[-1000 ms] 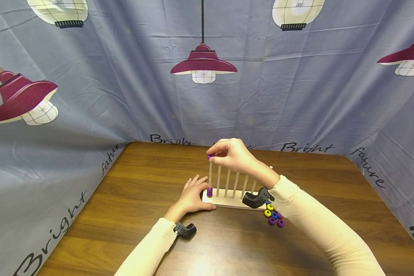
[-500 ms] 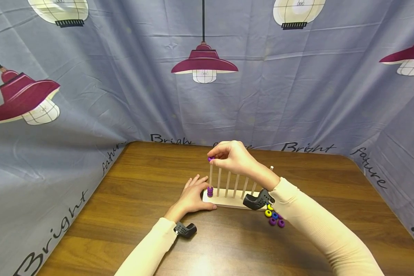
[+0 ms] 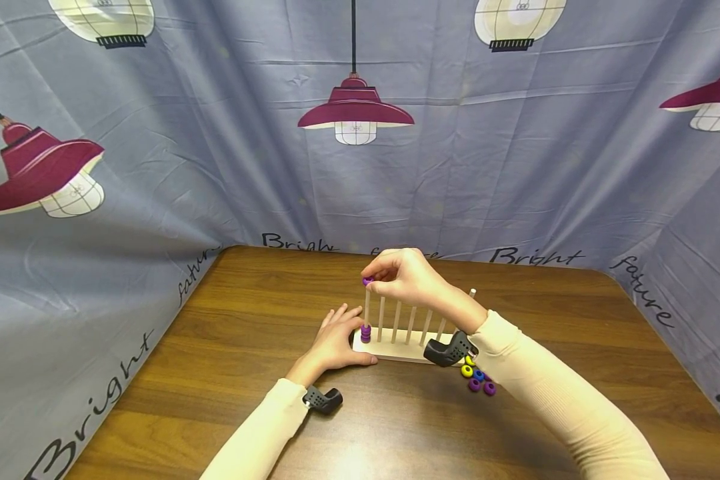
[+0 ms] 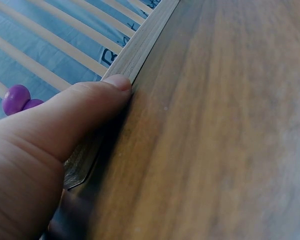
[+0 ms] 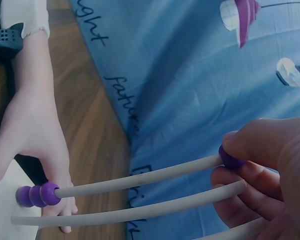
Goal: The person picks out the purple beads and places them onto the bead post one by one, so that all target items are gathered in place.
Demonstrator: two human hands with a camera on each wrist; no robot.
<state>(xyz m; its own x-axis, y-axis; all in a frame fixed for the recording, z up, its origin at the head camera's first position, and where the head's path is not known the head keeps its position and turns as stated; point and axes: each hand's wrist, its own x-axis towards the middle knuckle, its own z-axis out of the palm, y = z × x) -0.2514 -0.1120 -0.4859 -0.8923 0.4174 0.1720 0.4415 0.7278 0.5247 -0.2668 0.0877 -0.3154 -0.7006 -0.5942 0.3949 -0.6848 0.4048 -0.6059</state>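
Observation:
A wooden peg abacus (image 3: 420, 355) stands on the table with a row of upright pegs. Low on its leftmost peg sits a short stack of purple beads (image 3: 366, 334). My left hand (image 3: 334, 340) holds the left end of the base, thumb along the front edge and fingers at the far side; the left wrist view shows the thumb (image 4: 97, 97) pressed on that edge. My right hand (image 3: 409, 277) pinches another purple bead (image 5: 231, 158) between thumb and fingers at the top of the same peg. The bead overlaps the peg's tip in the right wrist view.
Loose yellow beads (image 3: 467, 371), a blue bead (image 3: 478, 376) and purple beads (image 3: 489, 388) lie by the base's right end, partly hidden by my right wrist. Behind the wooden table (image 3: 264, 300) hangs a printed curtain (image 3: 264, 180).
My right hand has sunk slightly, bringing the pinched purple bead a little lower at the top of the leftmost peg. The left hand keeps its place on the base.

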